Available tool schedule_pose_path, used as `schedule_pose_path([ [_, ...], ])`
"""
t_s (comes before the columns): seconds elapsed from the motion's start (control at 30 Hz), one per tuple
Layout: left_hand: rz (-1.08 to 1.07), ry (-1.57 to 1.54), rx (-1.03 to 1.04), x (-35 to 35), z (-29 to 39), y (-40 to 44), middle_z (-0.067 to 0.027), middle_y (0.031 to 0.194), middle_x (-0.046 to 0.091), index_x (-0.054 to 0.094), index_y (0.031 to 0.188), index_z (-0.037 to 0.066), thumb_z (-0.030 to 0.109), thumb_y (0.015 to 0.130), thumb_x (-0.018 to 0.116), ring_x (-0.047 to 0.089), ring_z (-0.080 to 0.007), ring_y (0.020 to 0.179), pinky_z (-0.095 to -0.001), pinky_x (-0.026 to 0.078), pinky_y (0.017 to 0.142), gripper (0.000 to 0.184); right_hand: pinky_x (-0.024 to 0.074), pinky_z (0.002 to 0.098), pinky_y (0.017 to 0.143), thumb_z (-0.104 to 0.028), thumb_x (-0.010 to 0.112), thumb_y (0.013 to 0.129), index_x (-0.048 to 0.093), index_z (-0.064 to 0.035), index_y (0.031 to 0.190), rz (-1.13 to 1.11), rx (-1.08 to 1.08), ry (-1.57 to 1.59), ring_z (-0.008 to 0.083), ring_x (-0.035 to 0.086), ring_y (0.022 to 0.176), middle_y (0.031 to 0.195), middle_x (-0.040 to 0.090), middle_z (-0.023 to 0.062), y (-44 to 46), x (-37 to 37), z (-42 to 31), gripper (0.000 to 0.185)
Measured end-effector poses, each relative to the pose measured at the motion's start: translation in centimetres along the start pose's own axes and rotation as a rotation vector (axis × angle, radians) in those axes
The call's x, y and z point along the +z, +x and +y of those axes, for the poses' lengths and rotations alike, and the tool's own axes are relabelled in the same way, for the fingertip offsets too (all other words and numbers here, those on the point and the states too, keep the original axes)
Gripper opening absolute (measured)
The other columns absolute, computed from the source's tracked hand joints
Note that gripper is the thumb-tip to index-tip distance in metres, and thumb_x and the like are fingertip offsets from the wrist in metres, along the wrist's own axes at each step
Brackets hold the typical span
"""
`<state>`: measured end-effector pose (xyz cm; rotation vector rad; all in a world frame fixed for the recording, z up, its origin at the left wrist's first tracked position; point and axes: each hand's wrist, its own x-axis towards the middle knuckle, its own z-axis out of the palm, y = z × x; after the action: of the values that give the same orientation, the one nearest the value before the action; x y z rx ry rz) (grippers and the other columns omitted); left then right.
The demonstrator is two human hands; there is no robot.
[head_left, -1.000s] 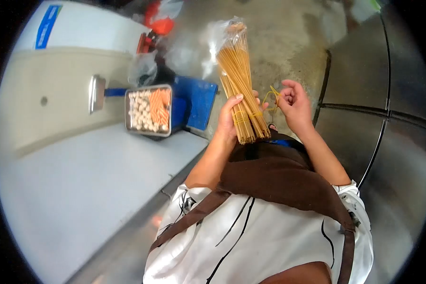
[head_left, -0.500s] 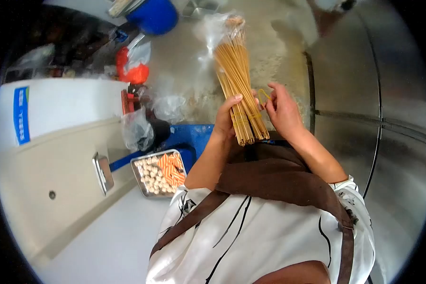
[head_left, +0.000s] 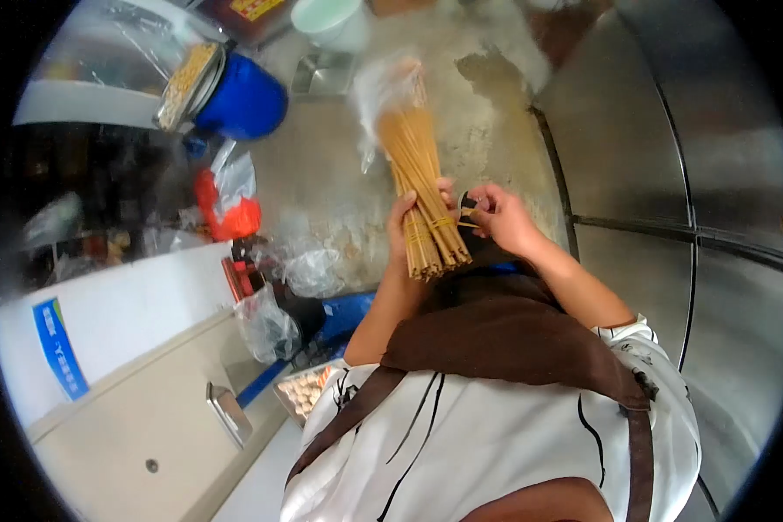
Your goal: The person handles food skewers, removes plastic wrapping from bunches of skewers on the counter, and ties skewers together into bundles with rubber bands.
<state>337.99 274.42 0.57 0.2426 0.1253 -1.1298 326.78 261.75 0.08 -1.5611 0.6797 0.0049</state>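
Bundles of thin wooden sticks [head_left: 422, 165], banded with yellow near their lower ends, slant upright in front of the brown apron [head_left: 513, 335]. My left hand [head_left: 403, 228] is wrapped round them, thumb in front and fingertips showing at the right side. A clear plastic bag [head_left: 381, 91] covers their far ends. Just right of the sticks, the fingers of my right hand [head_left: 503, 217] are pinched on a yellow rubber band [head_left: 467, 224]; its loop looks narrow and partly blurred.
A tray of pale balls [head_left: 303, 391] is partly hidden by my left sleeve. Steel cabinet doors [head_left: 626, 139] line the right. A blue barrel [head_left: 244, 97], a steel basin [head_left: 324, 74] and a red bag [head_left: 230, 217] lie ahead. A blue-labelled white wall [head_left: 148, 300] stands left.
The view has turned, bringing the barrel and basin in and moving the tray down behind my sleeve. My right hand with the yellow band has come closer to the sticks, which my left hand still holds.
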Motion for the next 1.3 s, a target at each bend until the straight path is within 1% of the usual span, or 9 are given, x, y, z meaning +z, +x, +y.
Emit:
schedule_pose_path([
  [0.13,0.059,0.293,-0.046,0.1,2.8,-0.4,-0.0105,0.093,0.053,0.047,0.108,-0.003,0.031,0.078,0.054,0.055,-0.0204,0.080,-0.0324,0.048,0.068,0.046,0.0528,0.0326,0.066,-0.005,0.048,0.087,0.053,0.0038,0.098,-0.032,0.260,0.532,0.0208,0.061,0.075,0.083,0.058,0.0104,1.6,0.3,1.2,0.015],
  [0.27,0.110,0.365,-0.109,-0.4,5.0,-0.5,-0.0097,0.094,0.054,0.045,0.111,-0.003,0.030,0.078,0.054,0.055,-0.0195,0.079,-0.0310,0.048,0.070,0.047,0.0526,0.0341,0.071,-0.004,0.043,0.086,0.053,0.0026,0.092,-0.020,0.148,0.965,0.0220,0.062,0.078,0.078,0.056,0.0082,0.5,1.1,-1.1,0.013],
  [0.43,0.039,0.280,-0.193,0.0,6.2,-0.9,-0.0062,0.094,0.047,0.040,0.110,0.000,0.026,0.080,0.054,0.052,-0.0159,0.083,-0.0278,0.046,0.071,0.042,0.0436,0.0250,0.054,-0.005,0.041,0.086,0.048,0.0018,0.100,-0.016,0.061,1.447,0.0119,0.045,0.053,0.066,0.045,0.0033,0.3,3.2,-1.4,0.016],
  [0.57,0.072,0.561,-0.213,-1.2,5.9,-0.6,-0.0082,0.096,0.048,0.039,0.115,-0.001,0.029,0.079,0.052,0.052,-0.0160,0.083,-0.0273,0.046,0.069,0.048,0.0352,0.0222,0.046,-0.005,0.040,0.086,0.046,0.0013,0.102,-0.122,0.028,1.503,0.0076,0.031,0.046,0.058,0.032,-0.0009,-0.6,3.5,1.8,0.019],
  [0.73,0.064,0.704,-0.335,-3.2,8.2,-0.1,-0.0099,0.097,0.051,0.043,0.115,-0.003,0.032,0.078,0.054,0.053,-0.0177,0.082,-0.0292,0.048,0.067,0.051,0.0384,0.0220,0.042,-0.009,0.042,0.087,0.045,0.0015,0.113,-0.794,0.157,1.090,0.0068,0.042,0.046,0.071,0.059,0.0086,-2.8,6.9,6.7,0.028],
  [0.93,0.035,0.806,-0.707,0.6,9.1,4.9,-0.0168,0.088,0.059,0.045,0.115,-0.007,0.025,0.075,0.059,0.060,-0.0249,0.080,-0.0354,0.051,0.071,0.053,0.0523,0.0298,0.055,-0.010,0.055,0.083,0.038,0.0035,0.125,-0.460,0.062,0.690,0.0211,0.062,0.064,0.111,0.056,0.0220,-0.7,4.8,1.5,0.048],
  [1.0,0.028,0.864,-0.728,0.0,9.4,6.6,-0.0161,0.088,0.059,0.046,0.111,-0.006,0.021,0.073,0.062,0.061,-0.0250,0.079,-0.0351,0.052,0.070,0.049,0.0529,0.0393,0.075,-0.024,0.063,0.081,0.018,0.0005,0.137,-0.449,-0.055,0.839,0.0336,0.052,0.109,0.139,0.026,0.0237,-0.3,4.3,1.6,0.076],
  [1.1,-0.166,1.099,-0.701,-1.5,8.4,7.4,-0.0156,0.089,0.060,0.048,0.106,-0.004,0.013,0.071,0.063,0.061,-0.0246,0.078,-0.0349,0.053,0.070,0.042,0.0460,0.0397,0.089,-0.037,0.061,0.081,0.017,0.0010,0.137,-0.184,-0.229,0.981,0.0313,0.044,0.117,0.140,0.024,0.0211,-0.1,8.0,5.9,0.081],
  [1.3,-0.248,1.360,-0.508,1.4,8.4,12.2,-0.0063,0.083,0.059,0.053,0.097,-0.002,0.004,0.069,0.059,0.058,-0.0143,0.071,-0.0289,0.049,0.064,0.029,0.0463,0.0312,0.083,-0.023,0.069,0.076,0.035,0.0010,0.126,0.399,-0.117,0.882,0.0194,0.055,0.097,0.113,0.052,0.0130,5.2,10.8,-3.7,0.065],
])
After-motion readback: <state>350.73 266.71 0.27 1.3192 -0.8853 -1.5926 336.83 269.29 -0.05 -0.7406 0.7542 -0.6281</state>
